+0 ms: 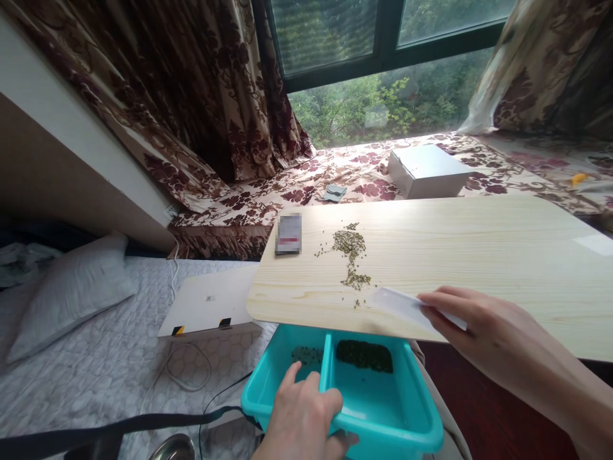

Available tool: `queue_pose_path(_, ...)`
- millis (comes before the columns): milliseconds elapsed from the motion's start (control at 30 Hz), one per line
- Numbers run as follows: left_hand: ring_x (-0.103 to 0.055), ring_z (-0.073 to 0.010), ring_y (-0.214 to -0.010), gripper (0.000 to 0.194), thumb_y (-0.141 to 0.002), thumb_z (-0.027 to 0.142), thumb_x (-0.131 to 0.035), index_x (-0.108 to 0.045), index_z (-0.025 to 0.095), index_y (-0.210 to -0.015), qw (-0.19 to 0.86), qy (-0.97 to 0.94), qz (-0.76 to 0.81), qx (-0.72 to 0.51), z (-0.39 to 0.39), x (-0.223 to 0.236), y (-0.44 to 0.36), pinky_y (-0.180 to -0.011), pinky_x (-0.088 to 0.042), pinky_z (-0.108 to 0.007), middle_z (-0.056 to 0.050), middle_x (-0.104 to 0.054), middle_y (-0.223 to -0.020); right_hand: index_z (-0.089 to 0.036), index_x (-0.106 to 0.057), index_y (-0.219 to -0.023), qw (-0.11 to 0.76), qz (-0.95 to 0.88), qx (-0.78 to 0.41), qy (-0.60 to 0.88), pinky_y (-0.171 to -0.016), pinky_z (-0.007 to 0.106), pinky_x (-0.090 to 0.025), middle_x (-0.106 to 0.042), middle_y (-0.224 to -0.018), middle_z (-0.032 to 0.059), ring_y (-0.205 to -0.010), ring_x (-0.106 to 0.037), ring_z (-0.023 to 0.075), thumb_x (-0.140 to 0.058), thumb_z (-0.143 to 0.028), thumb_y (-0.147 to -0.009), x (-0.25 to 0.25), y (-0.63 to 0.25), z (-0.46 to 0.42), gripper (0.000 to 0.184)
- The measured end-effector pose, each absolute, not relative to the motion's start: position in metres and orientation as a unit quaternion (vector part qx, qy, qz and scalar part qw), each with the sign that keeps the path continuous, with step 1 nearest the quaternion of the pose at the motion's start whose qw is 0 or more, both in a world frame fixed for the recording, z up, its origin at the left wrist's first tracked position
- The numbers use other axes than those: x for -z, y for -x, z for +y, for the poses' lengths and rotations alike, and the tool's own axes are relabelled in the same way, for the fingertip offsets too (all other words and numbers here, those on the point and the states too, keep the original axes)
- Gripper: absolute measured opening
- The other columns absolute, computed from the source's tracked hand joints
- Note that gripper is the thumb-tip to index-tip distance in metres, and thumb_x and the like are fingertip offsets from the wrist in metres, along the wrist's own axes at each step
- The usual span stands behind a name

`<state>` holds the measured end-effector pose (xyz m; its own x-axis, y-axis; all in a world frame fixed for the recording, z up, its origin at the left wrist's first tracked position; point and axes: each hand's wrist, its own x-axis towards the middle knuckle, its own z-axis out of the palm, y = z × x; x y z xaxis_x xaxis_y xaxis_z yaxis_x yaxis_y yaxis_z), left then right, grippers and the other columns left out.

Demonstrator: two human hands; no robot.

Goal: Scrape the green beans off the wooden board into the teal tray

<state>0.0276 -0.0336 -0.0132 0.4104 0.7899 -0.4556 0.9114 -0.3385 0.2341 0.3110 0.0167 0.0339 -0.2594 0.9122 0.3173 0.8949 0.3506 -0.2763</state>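
My right hand (472,319) pinches a thin white flat card (400,303), blurred at its far end. The card is tilted low over the pale wooden tabletop (454,249), just right of scattered small greenish-brown beans (348,243). With fingers over its near rim and divider, my left hand (306,409) grips a turquoise two-compartment bin (424,402). Dark green beans (364,355) lie at the far end of its right compartment. A thin scatter of grains (306,355) shows in the left compartment. The bin stands below the table's near edge.
A phone-like flat object (288,234), partly pixelated, lies at the table's left end. A white box (211,300) sits on the quilted bed, with cables nearby. On the window ledge are a silver-grey box (428,169) and a small grey cloth-like item (334,193).
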Motion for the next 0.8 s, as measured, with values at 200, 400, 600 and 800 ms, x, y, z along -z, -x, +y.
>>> queue_pose_path(200,-0.068,-0.0267,-0.087,0.032,-0.074,0.051,-0.089,-0.075,0.024,-0.082,0.22,-0.813,0.527,0.114,-0.037,0.021,-0.027,-0.114,-0.037,-0.052,-0.004,-0.07,-0.085,-0.028,-0.078,-0.086,0.185,-0.793,-0.032,0.58,-0.054,0.027,-0.049,-0.079,-0.083,0.0051,-0.063,-0.07,0.02,-0.049,-0.03,-0.094,-0.029,-0.308,0.028,0.03)
queue_pose_path(400,-0.068,-0.0256,-0.088,0.032,-0.075,0.051,-0.088,-0.076,0.023,-0.083,0.232,-0.809,0.529,0.111,-0.036,0.016,-0.026,-0.115,-0.036,-0.051,-0.005,-0.071,-0.087,-0.028,-0.079,-0.087,0.165,-0.787,-0.019,0.594,-0.052,0.026,-0.047,-0.079,-0.082,0.0039,-0.063,-0.071,0.0198,-0.052,-0.026,-0.092,-0.029,-0.307,0.034,0.028)
queue_pose_path(600,-0.068,-0.0261,-0.088,0.032,-0.075,0.051,-0.088,-0.076,0.023,-0.083,0.234,-0.806,0.532,0.115,-0.036,0.017,-0.026,-0.115,-0.035,-0.051,-0.005,-0.07,-0.088,-0.026,-0.079,-0.086,0.146,-0.79,-0.012,0.596,-0.051,0.026,-0.046,-0.08,-0.084,0.0043,-0.065,-0.073,0.0204,-0.051,-0.026,-0.092,-0.032,-0.303,0.042,0.029)
queue_pose_path(800,-0.068,-0.0255,-0.087,0.031,-0.077,0.052,-0.087,-0.075,0.024,-0.082,0.231,-0.811,0.527,0.1,-0.036,0.017,-0.022,-0.114,-0.037,-0.052,-0.004,-0.07,-0.086,-0.026,-0.079,-0.09,0.15,-0.803,-0.04,0.575,-0.054,0.026,-0.047,-0.08,-0.085,0.0044,-0.068,-0.073,0.0199,-0.05,-0.027,-0.093,-0.037,-0.295,0.041,0.03)
